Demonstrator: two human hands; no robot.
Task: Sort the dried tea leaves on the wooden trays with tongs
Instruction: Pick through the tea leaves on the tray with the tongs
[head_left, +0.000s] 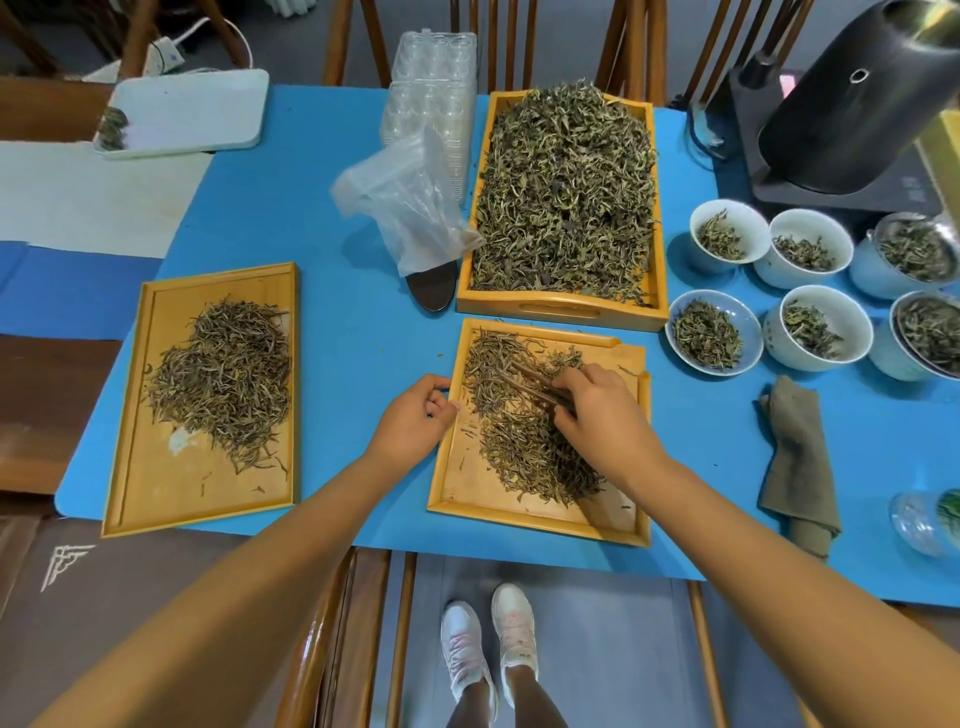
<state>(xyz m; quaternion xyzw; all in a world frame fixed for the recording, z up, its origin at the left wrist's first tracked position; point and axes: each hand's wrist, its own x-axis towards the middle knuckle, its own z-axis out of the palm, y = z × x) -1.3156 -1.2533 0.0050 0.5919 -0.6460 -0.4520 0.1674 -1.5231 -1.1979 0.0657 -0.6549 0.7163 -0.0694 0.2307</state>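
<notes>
On the blue mat (363, 291), well beyond both hands, sits the deep tray (563, 306) heaped with loose tea leaves (566, 187). Far left of the fingers lies a flat tray (156, 467) with a sorted pile (223, 384). Under the hands, the near tray (519, 512) holds leaves (524, 447). Left hand (415, 415): fingers curled, gripping that tray's left rim. Right hand (597, 410): fingers pressed together, pinching brown tongs (535, 384), tips among the leaves.
</notes>
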